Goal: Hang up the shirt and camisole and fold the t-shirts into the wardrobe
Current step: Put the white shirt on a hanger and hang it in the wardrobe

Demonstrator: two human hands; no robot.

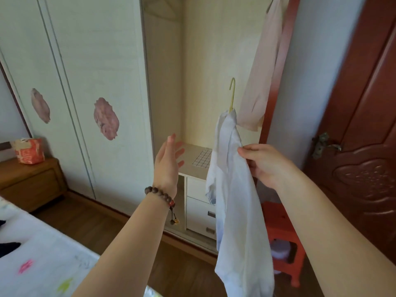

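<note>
A white shirt (235, 206) drapes from a yellow hanger (232, 95) in front of the open wardrobe (203, 61). My right hand (263, 163) grips the shirt just below its shoulder and holds it up. My left hand (169, 159) is raised to the left of the shirt, fingers straight, touching nothing. A pale pink garment (263, 67) hangs inside the wardrobe at the upper right, behind the hanger's hook. Whether the hook rests on anything I cannot tell.
A white drawer unit (199, 211) stands inside the wardrobe. An orange stool (282, 228) sits by the red-brown door (362, 146). At lower left lies the bed (42, 249), with a wooden nightstand (30, 183) and a red tissue box (30, 151) beyond it.
</note>
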